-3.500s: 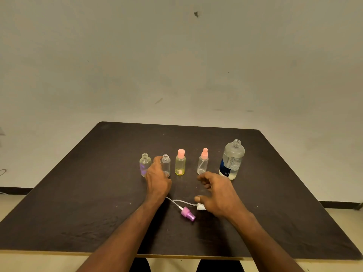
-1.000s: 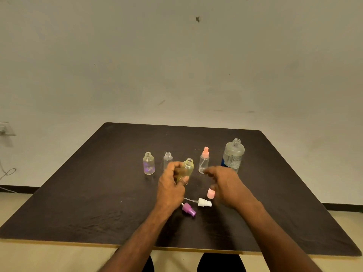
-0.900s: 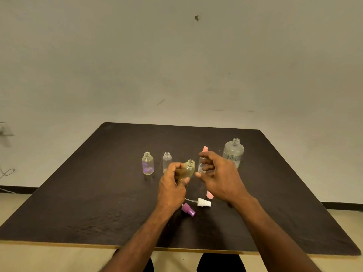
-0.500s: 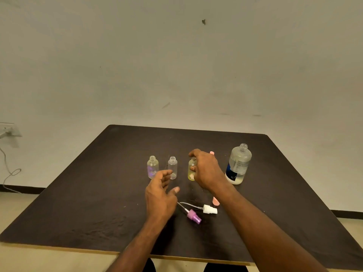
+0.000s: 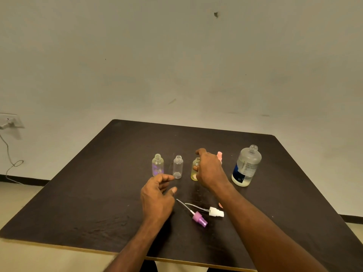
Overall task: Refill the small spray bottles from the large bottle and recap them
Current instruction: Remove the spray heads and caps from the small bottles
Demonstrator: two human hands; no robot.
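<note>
Right hand (image 5: 209,169) reaching forward over the counter (image 5: 98,193), fingers loosely spread and draped over the gap between the yellow bottle (image 5: 195,169) and the pink-capped bottle (image 5: 219,156); thumb side just touching or just beside the yellow one, no closed grip visible there, contact with the pink-capped one hidden behind the hand. Left hand (image 5: 158,195) nearer the body, fingers relaxed and apart, holding nothing, tips close to the clear bottle (image 5: 178,167). Four small bottles standing upright in a row running left to right, long axes vertical, necks up: purple-tinted bottle (image 5: 157,165), clear, yellow, then the pink-capped one mostly hidden. First three uncapped; last still wearing its sprayer. Large bottle (image 5: 246,166) upright at the right end of the row, mouth open and pointing up, well to the right of the right hand and far from the left. Probably right hand's job, then: either the last cap, straight ahead of its fingers, or the large bottle, a short reach rightward. Purple sprayer (image 5: 199,218) and white sprayer (image 5: 216,212) lying flat near the front, dip tubes pointing back and left; a pink cap (image 5: 221,205) barely showing by the right forearm.
</note>
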